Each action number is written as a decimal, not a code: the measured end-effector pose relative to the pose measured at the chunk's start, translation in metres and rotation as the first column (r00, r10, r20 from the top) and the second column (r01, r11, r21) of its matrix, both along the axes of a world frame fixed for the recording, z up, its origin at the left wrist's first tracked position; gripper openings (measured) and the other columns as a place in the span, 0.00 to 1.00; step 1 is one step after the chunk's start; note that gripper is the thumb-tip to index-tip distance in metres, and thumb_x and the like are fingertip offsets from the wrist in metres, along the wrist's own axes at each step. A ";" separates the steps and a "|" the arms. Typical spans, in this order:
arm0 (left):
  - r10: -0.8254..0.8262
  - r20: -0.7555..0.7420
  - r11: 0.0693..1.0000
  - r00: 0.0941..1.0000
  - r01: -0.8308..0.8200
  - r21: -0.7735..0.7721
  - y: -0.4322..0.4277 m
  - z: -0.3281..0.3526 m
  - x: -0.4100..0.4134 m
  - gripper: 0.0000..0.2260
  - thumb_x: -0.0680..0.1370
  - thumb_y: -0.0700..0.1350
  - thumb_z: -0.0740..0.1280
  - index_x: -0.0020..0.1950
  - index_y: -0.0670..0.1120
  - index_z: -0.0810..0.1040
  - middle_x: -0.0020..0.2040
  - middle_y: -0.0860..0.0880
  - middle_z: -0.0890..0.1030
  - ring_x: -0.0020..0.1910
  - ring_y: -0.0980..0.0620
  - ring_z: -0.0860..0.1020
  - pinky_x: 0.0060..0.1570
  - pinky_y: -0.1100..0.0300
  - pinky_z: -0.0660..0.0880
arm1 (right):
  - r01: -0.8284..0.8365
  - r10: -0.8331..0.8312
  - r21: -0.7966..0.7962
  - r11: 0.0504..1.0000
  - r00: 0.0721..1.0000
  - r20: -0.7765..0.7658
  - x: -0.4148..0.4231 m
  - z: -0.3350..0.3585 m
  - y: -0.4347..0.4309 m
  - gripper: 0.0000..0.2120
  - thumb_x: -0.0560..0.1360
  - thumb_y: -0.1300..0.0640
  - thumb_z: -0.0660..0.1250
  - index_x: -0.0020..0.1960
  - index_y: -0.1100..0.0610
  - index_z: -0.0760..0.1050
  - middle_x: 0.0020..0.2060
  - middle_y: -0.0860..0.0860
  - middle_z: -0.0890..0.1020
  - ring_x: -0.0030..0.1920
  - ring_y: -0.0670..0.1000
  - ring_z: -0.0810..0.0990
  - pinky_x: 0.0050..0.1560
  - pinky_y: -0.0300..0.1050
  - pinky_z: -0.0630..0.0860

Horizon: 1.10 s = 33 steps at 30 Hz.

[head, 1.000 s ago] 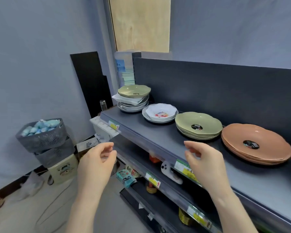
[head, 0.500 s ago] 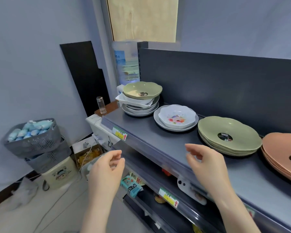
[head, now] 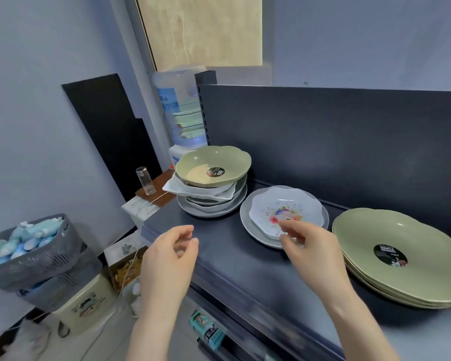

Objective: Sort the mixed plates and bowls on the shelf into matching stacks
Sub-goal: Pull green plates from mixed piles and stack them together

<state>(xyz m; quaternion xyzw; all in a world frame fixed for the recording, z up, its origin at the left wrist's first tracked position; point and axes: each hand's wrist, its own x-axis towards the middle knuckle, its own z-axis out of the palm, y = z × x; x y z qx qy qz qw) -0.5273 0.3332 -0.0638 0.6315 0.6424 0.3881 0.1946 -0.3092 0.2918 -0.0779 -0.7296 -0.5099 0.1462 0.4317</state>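
Both hands are up at the dark shelf [head: 232, 261] and nothing is picked yet. The left hand [head: 167, 259] hangs loosely curled and empty in front of the mixed stack [head: 211, 204]. The right hand [head: 313, 254], just as slack and empty, hovers at the near rim of the floral bowl [head: 284, 212], which sits in a grey plate [head: 258, 235] just right of that stack (touching or not, I cannot tell). Partway through, I'd judge: green plates [head: 401, 256] lie stacked further right of the stack, yet a green bowl [head: 214, 165] tops its white and grey pieces. The next move calls for lifting that bowl off level. Behind the stack is a water bottle [head: 177, 108], left of it a glass [head: 145, 181], and below left a grey basket [head: 44, 259].
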 end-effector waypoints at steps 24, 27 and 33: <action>-0.267 0.056 0.948 0.962 0.252 0.197 0.233 0.046 -0.059 0.11 0.75 0.42 0.68 0.57 0.48 0.82 0.50 0.52 0.84 0.40 0.60 0.78 0.38 0.75 0.66 | 0.429 -0.376 -0.008 0.903 0.783 -0.495 -0.050 0.027 0.184 0.13 0.68 0.68 0.61 0.45 0.60 0.83 0.30 0.55 0.81 0.26 0.51 0.75 0.29 0.44 0.77; -0.356 -0.040 0.916 0.933 0.358 0.182 0.256 0.045 -0.053 0.13 0.75 0.42 0.68 0.59 0.48 0.80 0.54 0.51 0.83 0.43 0.58 0.77 0.41 0.69 0.68 | 0.569 -0.445 0.089 0.818 0.722 -0.530 -0.050 0.024 0.160 0.15 0.68 0.68 0.61 0.38 0.54 0.84 0.30 0.55 0.83 0.31 0.54 0.80 0.34 0.51 0.81; -0.550 -0.293 0.805 0.782 0.590 0.063 0.301 0.047 -0.018 0.16 0.76 0.43 0.67 0.64 0.48 0.78 0.58 0.48 0.82 0.55 0.49 0.79 0.55 0.54 0.76 | 0.738 -0.535 0.175 0.651 0.611 -0.584 -0.046 0.024 0.111 0.15 0.70 0.68 0.65 0.45 0.51 0.83 0.39 0.52 0.86 0.41 0.58 0.84 0.43 0.54 0.83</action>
